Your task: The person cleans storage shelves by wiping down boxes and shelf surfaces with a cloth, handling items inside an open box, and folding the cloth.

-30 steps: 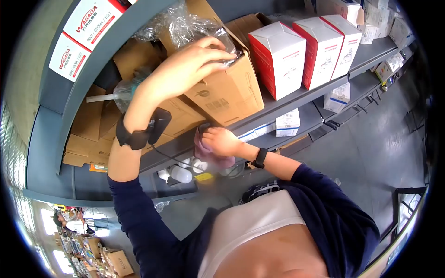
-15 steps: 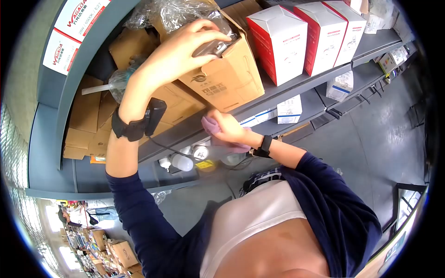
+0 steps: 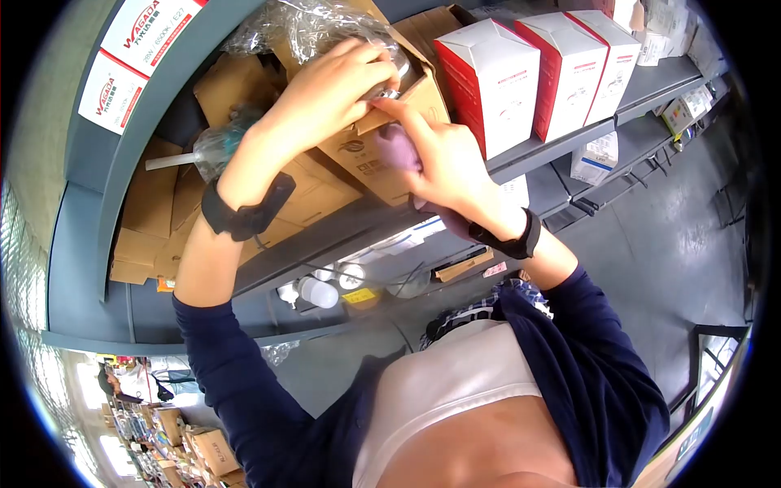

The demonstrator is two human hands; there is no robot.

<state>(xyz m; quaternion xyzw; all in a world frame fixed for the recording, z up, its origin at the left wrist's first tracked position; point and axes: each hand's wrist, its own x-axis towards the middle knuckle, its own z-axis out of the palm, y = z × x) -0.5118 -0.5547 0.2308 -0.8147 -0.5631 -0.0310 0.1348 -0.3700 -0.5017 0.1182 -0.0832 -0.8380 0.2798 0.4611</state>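
Note:
My left hand (image 3: 338,91) reaches over the open top of a brown cardboard box (image 3: 364,169), its fingers curled round a small shiny item at the rim, mostly hidden by the fingers. Crumpled clear plastic wrap (image 3: 303,31) bulges from the box behind that hand. In my right hand (image 3: 455,167) a purple cloth (image 3: 397,149) is bunched under the palm, with more of it hanging by the wrist. The right index finger stretches toward the left fingertips and meets the shiny item or comes close to it; I cannot tell which.
Red and white boxes (image 3: 498,85) stand right of the brown box on the grey shelf (image 3: 561,146). A plastic-wrapped item with a white tube (image 3: 171,161) lies at the left among cardboard. Light bulbs (image 3: 319,293) sit on the shelf below. A person (image 3: 122,382) is far off at lower left.
My right hand has risen with the purple cloth from below the box to its top edge, beside my left hand. The left fingers have curled in more, covering the shiny item.

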